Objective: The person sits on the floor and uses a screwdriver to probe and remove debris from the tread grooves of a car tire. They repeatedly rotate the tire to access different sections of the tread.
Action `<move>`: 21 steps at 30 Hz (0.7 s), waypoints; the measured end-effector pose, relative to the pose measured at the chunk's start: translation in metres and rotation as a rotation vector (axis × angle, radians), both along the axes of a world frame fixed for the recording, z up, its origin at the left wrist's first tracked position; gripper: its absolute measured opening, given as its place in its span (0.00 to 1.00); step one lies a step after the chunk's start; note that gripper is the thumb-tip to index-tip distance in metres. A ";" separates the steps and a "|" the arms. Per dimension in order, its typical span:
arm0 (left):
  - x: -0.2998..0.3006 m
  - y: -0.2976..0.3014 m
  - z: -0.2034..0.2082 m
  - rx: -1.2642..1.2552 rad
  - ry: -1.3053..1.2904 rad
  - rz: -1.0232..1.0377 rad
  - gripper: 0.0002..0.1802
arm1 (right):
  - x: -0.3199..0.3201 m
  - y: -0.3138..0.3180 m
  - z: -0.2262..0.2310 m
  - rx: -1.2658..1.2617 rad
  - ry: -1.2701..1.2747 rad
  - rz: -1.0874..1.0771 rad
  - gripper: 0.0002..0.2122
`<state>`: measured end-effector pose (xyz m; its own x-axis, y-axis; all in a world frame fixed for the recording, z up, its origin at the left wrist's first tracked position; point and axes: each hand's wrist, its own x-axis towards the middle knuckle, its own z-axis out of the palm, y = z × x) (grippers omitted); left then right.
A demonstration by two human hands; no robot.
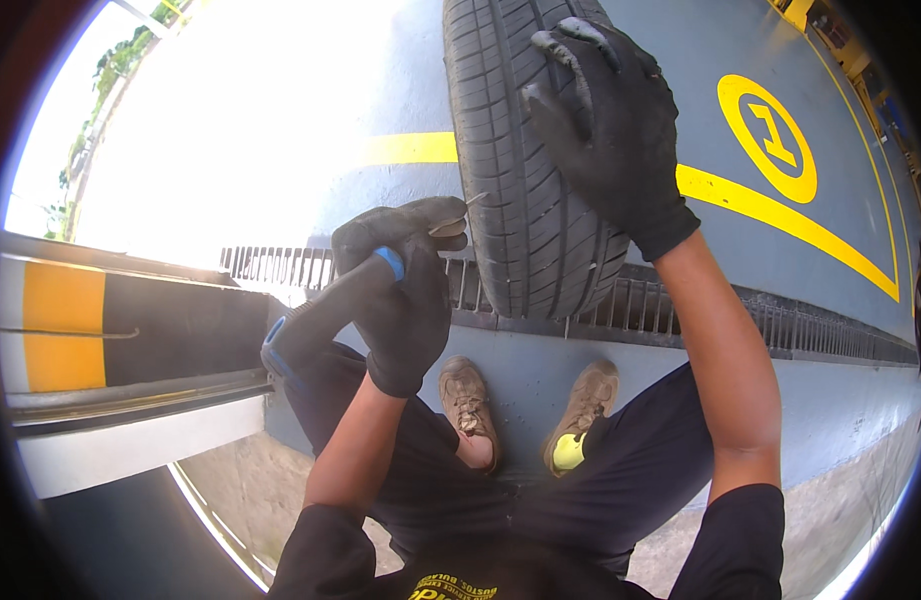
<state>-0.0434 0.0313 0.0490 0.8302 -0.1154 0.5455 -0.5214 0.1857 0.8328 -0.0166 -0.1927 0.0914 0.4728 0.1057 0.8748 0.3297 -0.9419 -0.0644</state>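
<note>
A black car tyre [515, 170] stands upright in front of me, its grooved tread facing me. In a black glove, my left hand [405, 290] is closed around a tool with a thick black-and-blue handle [325, 310]. A thin pale tip [477, 197] sticks out past the fingers at the tread's left side; whether it touches the rubber I cannot tell. My right hand [615, 130], also gloved in black, lies over the tyre's upper right part with its fingers stretched across the tread.
A metal drain grate [670, 305] crosses the grey floor beneath the tyre. Yellow lines and a yellow ring [767, 140] are painted beyond. A black, yellow and white striped barrier [65, 325] stands at left. My shoes [467, 405] are near the tyre. Glare washes out the upper left.
</note>
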 end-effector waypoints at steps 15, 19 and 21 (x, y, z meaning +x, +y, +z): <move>0.016 0.020 0.004 0.015 0.190 0.055 0.08 | -0.003 0.002 0.001 0.053 0.030 0.037 0.21; 0.013 0.015 0.002 -0.053 0.125 0.002 0.08 | -0.009 0.003 0.005 0.086 0.070 0.012 0.20; 0.010 0.013 0.003 -0.043 0.101 0.020 0.08 | -0.008 0.003 0.005 0.088 0.066 0.011 0.20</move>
<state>-0.0336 0.0441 0.0520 0.8832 -0.0768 0.4627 -0.4389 0.2125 0.8730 -0.0248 -0.1897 0.0960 0.5292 0.0359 0.8477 0.3327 -0.9279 -0.1684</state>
